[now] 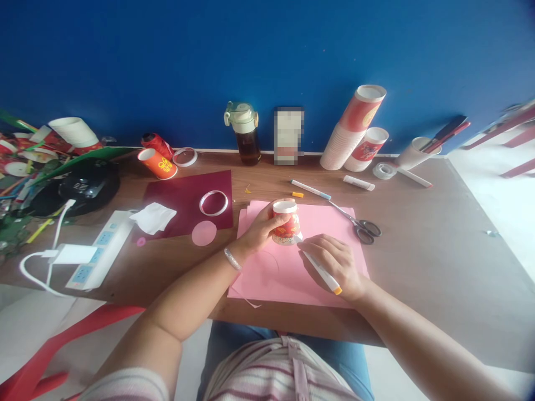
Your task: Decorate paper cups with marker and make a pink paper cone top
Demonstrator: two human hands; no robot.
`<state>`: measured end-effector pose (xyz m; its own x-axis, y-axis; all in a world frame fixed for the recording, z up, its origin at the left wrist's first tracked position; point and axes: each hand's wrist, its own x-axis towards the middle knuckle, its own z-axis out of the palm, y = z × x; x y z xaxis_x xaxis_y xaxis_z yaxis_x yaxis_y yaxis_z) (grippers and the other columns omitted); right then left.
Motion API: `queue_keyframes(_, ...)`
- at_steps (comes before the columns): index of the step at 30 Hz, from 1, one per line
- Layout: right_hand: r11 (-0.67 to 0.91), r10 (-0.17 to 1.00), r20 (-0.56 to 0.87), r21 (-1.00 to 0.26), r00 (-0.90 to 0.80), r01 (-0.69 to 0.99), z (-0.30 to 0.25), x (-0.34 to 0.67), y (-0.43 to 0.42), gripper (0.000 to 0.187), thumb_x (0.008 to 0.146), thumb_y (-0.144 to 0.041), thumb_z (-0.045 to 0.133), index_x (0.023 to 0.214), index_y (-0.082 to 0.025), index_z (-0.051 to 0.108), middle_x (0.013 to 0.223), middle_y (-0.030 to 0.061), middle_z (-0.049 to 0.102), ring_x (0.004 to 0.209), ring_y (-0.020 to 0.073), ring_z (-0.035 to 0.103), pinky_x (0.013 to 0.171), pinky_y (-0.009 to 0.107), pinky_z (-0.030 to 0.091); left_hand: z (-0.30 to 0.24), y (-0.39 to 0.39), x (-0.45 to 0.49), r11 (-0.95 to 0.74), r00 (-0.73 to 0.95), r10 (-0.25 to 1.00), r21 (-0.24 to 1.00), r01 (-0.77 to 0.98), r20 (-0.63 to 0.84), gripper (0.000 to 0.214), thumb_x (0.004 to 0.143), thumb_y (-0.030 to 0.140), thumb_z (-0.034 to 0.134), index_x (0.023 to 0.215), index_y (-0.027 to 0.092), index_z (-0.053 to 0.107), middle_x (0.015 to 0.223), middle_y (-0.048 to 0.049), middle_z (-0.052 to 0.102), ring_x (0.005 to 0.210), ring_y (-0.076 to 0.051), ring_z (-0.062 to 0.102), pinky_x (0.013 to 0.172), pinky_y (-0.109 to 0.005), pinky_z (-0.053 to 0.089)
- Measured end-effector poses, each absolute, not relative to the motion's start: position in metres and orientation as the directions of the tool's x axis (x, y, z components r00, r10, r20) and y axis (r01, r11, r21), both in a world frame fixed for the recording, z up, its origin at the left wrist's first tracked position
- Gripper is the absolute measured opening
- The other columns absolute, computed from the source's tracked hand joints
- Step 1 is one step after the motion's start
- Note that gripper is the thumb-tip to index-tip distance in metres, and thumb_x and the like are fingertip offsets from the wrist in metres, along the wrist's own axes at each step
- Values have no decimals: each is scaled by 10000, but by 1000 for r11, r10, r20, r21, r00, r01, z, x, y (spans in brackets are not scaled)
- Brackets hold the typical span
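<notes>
My left hand point(259, 229) is wrapped round a small red-and-white paper cup point(286, 223) standing upside down on a sheet of pink paper point(292, 273). My right hand point(332, 262) grips a white marker with an orange end point(321, 272), its tip at the cup's base on the right side. A faint curved line shows on the pink paper just left of the cup. A bracelet sits on my left wrist.
Scissors point(363, 227), a second marker point(311, 189) and an orange cap point(297, 194) lie beyond the pink sheet. Dark red paper point(184, 195) with a cut-off cup rim point(213, 203) and a pink disc point(204, 233) lies left. Cup stacks point(351, 131), bottle point(244, 131), tape point(383, 170), power strip point(98, 250).
</notes>
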<state>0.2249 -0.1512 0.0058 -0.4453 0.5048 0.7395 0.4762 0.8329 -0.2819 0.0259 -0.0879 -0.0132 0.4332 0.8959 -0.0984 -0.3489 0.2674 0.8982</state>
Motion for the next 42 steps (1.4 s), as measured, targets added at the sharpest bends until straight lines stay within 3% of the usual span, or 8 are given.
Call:
queue_keyframes(13, 831, 518, 720, -296, -462, 470, 6, 224, -149, 322, 885, -12, 615, 1188, -121, 606, 853, 101, 719, 727, 198, 663, 662, 328, 563, -19, -86, 26, 273, 442, 891, 903, -331, -108, 531, 825, 407, 787, 1277, 200, 600, 1179, -100, 656, 1038, -213, 625, 906, -373, 488)
queue_keyframes(22, 823, 538, 695, -309, -477, 477, 10, 224, -148, 420, 934, -53, 565, 1337, -169, 569, 866, 82, 733, 719, 198, 683, 660, 327, 571, -17, -86, 26, 274, 439, 891, 909, -313, -117, 531, 820, 409, 791, 1272, 205, 601, 1223, -104, 653, 1067, -223, 623, 955, -390, 470)
queue_keyframes(33, 816, 517, 726, -258, -454, 517, 6, 223, -148, 326, 886, -15, 607, 1184, -145, 586, 812, 84, 718, 688, 194, 661, 630, 329, 565, -19, -86, 25, 271, 449, 887, 904, -329, -103, 506, 832, 387, 787, 1270, 205, 609, 1195, -100, 654, 1038, -212, 632, 911, -378, 489)
queue_keyframes(42, 818, 514, 724, -253, -460, 517, 6, 223, -150, 335, 893, -32, 586, 1199, -169, 587, 803, 65, 717, 673, 182, 661, 627, 320, 561, -22, -85, 25, 258, 451, 888, 906, -334, -87, 503, 842, 387, 779, 1274, 200, 601, 1203, -102, 653, 1062, -214, 623, 908, -366, 495)
